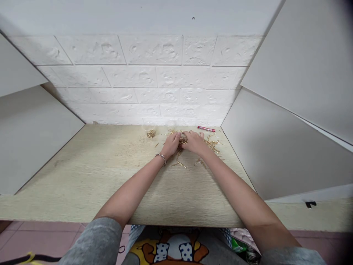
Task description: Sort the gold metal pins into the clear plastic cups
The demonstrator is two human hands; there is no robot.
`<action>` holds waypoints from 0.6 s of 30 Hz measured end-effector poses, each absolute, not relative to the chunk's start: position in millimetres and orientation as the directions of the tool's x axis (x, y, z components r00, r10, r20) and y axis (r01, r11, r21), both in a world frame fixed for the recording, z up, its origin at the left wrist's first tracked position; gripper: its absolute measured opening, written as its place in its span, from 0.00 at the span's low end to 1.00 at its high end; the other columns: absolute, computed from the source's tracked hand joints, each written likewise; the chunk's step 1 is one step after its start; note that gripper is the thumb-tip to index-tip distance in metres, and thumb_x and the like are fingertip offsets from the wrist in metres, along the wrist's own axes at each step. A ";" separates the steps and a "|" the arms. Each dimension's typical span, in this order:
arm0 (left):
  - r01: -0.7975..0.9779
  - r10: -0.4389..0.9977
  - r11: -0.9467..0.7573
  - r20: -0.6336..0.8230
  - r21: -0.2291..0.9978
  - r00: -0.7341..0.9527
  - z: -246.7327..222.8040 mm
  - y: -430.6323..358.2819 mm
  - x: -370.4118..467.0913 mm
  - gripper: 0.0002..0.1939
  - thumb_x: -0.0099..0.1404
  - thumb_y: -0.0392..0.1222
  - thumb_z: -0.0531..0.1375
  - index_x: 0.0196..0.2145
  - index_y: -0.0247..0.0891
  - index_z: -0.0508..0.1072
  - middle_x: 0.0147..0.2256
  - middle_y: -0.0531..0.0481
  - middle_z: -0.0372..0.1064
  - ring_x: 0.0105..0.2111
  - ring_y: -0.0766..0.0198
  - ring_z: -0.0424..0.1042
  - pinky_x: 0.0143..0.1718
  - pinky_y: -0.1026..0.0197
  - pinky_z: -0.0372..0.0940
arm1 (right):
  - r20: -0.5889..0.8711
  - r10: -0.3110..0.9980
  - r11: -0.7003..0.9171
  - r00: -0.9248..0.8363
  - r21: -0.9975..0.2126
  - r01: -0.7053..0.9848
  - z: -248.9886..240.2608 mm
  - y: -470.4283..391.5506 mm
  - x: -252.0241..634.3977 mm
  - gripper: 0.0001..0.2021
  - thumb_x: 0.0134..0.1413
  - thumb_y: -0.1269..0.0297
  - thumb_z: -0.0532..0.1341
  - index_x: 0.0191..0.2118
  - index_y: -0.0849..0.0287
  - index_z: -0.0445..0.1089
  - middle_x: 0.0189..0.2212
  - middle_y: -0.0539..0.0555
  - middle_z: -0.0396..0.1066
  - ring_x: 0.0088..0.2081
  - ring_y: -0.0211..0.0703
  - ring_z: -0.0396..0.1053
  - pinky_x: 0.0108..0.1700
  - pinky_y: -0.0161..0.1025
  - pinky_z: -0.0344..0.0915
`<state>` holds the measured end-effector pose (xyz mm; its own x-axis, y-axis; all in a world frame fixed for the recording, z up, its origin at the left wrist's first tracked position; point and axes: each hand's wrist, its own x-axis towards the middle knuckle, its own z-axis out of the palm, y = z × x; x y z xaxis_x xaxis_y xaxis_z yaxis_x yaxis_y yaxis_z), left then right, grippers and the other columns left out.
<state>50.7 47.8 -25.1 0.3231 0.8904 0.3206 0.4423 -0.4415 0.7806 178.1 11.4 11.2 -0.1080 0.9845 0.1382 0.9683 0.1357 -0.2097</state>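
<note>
My left hand [171,142] and my right hand [193,141] meet over a loose heap of thin gold sticks [213,146] near the wall. Fingers of both hands curl inward around a bunch of these sticks [183,141], with something clear and shiny at its top that I cannot make out. Parts of the fingertips are hidden. More gold sticks [181,164] lie scattered below the hands on the wooden tabletop [110,176]. A chain bracelet [160,157] circles my left wrist.
Left of the hands stands a small clear container [150,134] with gold bits in it. A red printed tube [206,129] lies by the white brick-pattern wall [165,77]. Pale panels [35,136] flank the tabletop, and a black clip-like object [310,204] is at right.
</note>
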 end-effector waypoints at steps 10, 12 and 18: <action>0.478 0.860 -0.503 0.362 0.720 0.360 -24.3 48.3 50.9 0.23 0.66 0.51 0.39 0.22 0.37 0.61 0.23 0.51 0.63 0.26 0.65 0.60 0.31 0.62 0.55 | 0.143 0.982 0.143 -0.119 -0.164 0.976 13.3 11.1 180.2 0.24 0.44 0.60 0.59 0.49 0.56 0.60 0.45 0.58 0.64 0.47 0.52 0.61 0.53 0.57 0.40; 0.478 0.855 -0.510 0.363 0.715 0.370 -23.5 47.6 51.1 0.23 0.66 0.50 0.39 0.22 0.37 0.61 0.24 0.50 0.64 0.27 0.65 0.61 0.32 0.61 0.55 | 0.138 0.983 0.144 -0.123 -0.161 0.976 13.6 11.4 180.6 0.24 0.44 0.60 0.60 0.50 0.56 0.59 0.45 0.58 0.63 0.48 0.53 0.60 0.54 0.58 0.40; 0.501 0.849 -0.523 0.371 0.689 0.376 -21.7 45.9 51.6 0.23 0.67 0.50 0.38 0.23 0.37 0.63 0.26 0.50 0.66 0.28 0.64 0.62 0.34 0.60 0.56 | 0.151 0.981 0.148 -0.122 -0.169 0.974 13.9 11.9 182.2 0.26 0.43 0.61 0.61 0.51 0.56 0.59 0.45 0.59 0.64 0.48 0.54 0.60 0.54 0.59 0.40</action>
<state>51.6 45.9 -21.7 0.3762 0.8490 0.3711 0.5012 -0.5234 0.6891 182.2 11.9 13.9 -0.1223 0.9809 0.1511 0.9745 0.1475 -0.1692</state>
